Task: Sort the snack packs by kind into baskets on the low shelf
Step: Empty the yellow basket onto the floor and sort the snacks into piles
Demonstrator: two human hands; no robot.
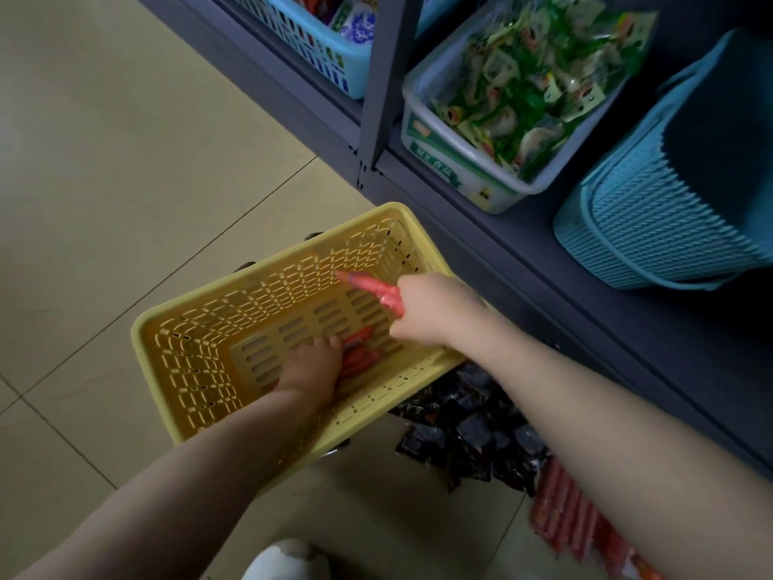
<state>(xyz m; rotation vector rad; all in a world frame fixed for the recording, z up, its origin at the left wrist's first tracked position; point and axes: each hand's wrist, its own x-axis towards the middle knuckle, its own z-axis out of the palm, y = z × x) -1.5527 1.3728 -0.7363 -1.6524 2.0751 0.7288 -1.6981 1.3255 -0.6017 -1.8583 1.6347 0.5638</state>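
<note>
Over the yellow basket point(184, 353), right hand point(426, 311) grips red sticks point(376, 288).

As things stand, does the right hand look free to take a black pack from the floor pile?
Probably not yet: the right hand grips a red stick pack over the yellow basket. The black packs lie uncovered under that forearm.

My yellow slotted basket point(184, 341) sits on the tiled floor, tilted toward me, a few red sausage sticks point(359, 353) lying on its bottom. One more red sausage stick point(376, 291) is raised above the basket's inside. Just beside the basket, black snack packs point(464, 433) are heaped on the floor, with a bunch of red sausage packs point(564, 512) next to them.
</note>
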